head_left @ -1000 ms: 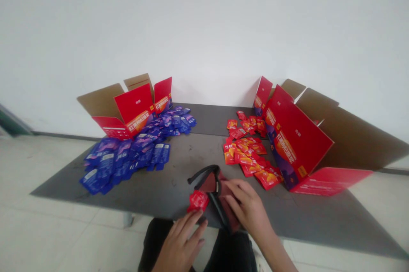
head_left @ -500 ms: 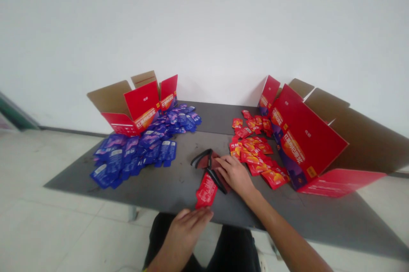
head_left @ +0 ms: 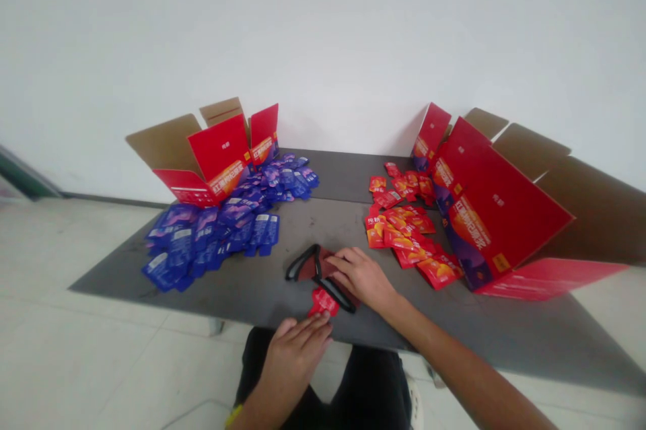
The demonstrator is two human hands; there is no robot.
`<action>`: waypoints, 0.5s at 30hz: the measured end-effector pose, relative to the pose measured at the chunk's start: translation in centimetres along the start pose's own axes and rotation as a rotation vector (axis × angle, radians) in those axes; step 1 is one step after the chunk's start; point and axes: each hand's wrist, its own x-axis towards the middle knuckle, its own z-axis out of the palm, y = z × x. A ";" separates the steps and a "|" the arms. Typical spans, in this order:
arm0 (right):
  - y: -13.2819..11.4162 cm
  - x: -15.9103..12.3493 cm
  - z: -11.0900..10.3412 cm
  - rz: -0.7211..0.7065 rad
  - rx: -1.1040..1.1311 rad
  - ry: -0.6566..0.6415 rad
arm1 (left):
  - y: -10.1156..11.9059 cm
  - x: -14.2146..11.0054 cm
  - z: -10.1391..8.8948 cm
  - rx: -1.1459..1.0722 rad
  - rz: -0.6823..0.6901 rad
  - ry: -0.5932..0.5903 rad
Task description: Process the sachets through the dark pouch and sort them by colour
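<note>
- I have a small red sachet point(head_left: 323, 302) on the near edge of the grey table point(head_left: 333, 174), lying just under the black-edged strap of a dark red pouch point(head_left: 315, 267); I can't make out whether it sits inside the pouch's mouth or only against it;
- my left hand point(head_left: 297, 349) is right by the sachet, fingers point(head_left: 315, 326) slightly spread and reaching toward it, with no clear pinch;
- my right hand point(head_left: 361, 276) lies on the pouch, fingers point(head_left: 348, 262) loosely together and pressing down on it, not pinching anything I can see;
- the risk, as I judge it: the sachet sits close to the table edge, so a careless nudge could knock it onto the floor; pressure from my right hand could also crease it or shift the pouch;
- the red sachets point(head_left: 404, 241) lie just beyond my right hand, so a wide sweep could disturb them; the blue sachets point(head_left: 202, 241) are well apart on the left;
- open red cardboard cartons point(head_left: 217, 151) point(head_left: 497, 204) stand at both far corners;
- compared with the earlier view, the sachet now looks shorter and more tucked under the strap, and the pouch lies flatter.
</note>
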 end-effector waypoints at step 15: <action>0.3 -0.3 0.2 0.097 -0.020 0.034 | -0.1 0.1 -0.1 -0.063 -0.033 -0.043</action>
